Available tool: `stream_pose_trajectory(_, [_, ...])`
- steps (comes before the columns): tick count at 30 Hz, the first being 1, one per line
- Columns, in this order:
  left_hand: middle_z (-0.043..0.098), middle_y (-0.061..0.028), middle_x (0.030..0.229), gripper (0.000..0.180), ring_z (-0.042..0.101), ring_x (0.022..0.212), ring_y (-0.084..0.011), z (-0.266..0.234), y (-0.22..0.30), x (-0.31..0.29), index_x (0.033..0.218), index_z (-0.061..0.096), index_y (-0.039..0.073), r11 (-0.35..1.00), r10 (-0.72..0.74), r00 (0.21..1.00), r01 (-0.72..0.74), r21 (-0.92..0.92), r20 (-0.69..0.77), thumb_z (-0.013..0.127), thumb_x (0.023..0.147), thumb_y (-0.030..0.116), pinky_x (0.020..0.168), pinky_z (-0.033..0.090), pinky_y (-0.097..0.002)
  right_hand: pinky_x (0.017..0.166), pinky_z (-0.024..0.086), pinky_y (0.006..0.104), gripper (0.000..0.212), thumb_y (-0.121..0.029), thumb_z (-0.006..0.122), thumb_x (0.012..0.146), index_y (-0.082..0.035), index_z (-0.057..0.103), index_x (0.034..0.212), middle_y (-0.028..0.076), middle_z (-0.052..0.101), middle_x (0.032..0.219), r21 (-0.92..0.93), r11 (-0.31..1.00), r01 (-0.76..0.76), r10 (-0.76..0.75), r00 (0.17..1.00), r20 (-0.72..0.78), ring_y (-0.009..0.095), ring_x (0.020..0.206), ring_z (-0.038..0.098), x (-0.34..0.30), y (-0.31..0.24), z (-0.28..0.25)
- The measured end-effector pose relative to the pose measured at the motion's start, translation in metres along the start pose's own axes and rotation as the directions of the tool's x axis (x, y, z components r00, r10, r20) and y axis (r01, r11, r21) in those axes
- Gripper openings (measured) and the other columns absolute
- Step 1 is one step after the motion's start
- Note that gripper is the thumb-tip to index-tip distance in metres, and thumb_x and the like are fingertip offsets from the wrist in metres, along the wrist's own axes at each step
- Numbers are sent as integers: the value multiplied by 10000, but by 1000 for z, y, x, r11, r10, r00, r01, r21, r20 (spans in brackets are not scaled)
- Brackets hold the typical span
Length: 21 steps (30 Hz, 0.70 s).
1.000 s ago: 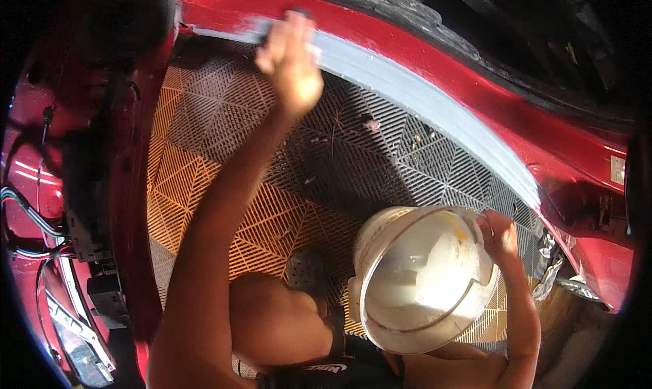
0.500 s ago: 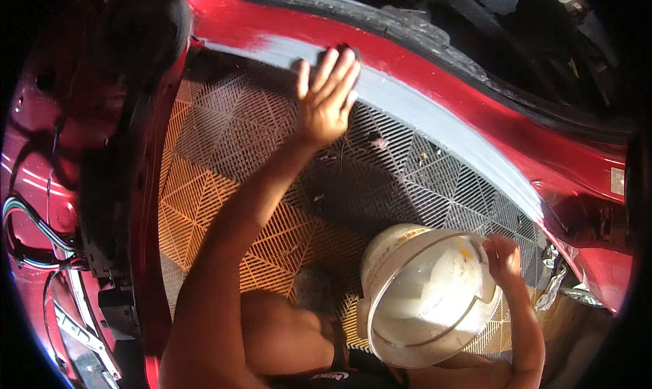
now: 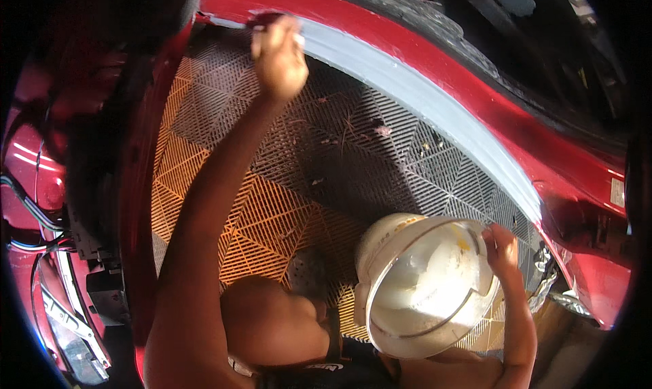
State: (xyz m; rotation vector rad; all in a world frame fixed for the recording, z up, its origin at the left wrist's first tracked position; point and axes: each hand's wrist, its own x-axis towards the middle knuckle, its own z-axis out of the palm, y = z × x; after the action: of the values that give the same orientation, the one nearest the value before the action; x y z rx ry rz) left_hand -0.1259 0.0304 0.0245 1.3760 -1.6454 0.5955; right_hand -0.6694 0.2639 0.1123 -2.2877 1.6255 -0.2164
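Note:
My left hand (image 3: 280, 60) reaches to the far left part of a red car door sill (image 3: 407, 49), its fingers stretched against the edge beside a dark shadow. Motion blurs the fingertips, and I make out nothing held under them. A band of smooth grey primer or filler (image 3: 421, 90) runs along the sill's near edge. At the lower right, my right hand (image 3: 502, 250) grips the rim of a whitish plastic bucket (image 3: 387, 243). The bucket is tilted, its mouth turned up toward me, with yellowish smears on the inner wall and bright light inside.
Slatted floor tiles in orange (image 3: 258, 219) and grey (image 3: 448, 158) lie below. At the left stands an opened red door (image 3: 34, 144) with loose wiring (image 3: 34, 206). A crumpled silvery wrapper (image 3: 543, 280) lies near the sill's right end. The dark car interior (image 3: 543, 63) is beyond.
My left hand has slid left and farther away along the sill; its spread fingers are now closer together and blurred. The right hand still holds the bucket, which has barely shifted.

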Motion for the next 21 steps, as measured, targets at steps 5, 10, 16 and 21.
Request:
stream_pose_trajectory(5, [661,-87,1263,304,616,1168,-311,-4,-41,24,1261,697,59,963,-148,988,152,223,-32,608,983,141,1075,425,-480,678,507,477,166,-172,638,976,-9,660,954,209,652,821,-3,1000,-11,11,999,44,426,759,649,0,-10,-2])
stream_pose_trajectory(10, [661,-76,1205,408,597,1132,-295,2,-30,14,1186,703,51,957,70,997,-56,286,-38,673,782,103,1089,388,-496,679,513,473,184,-183,632,987,-6,664,950,203,652,814,-41,999,17,-17,1000,16,420,751,653,-7,-1,0])
stream_pose_trajectory(16, [679,-71,1241,340,623,1114,-284,-4,59,-1,1238,685,79,987,-1,994,-15,157,106,657,904,134,952,446,-442,692,523,456,160,-159,646,979,-2,678,986,198,662,829,-7,1000,-22,22,998,57,402,773,666,5,-4,-5])
stream_pose_trajectory(21, [643,-98,1201,365,608,1028,-288,-8,-49,15,1217,670,75,968,105,994,-93,233,-38,611,857,73,900,405,-449,694,523,451,159,-162,644,988,-8,679,1000,191,662,830,37,999,7,-8,999,43,407,773,664,5,-6,-2])
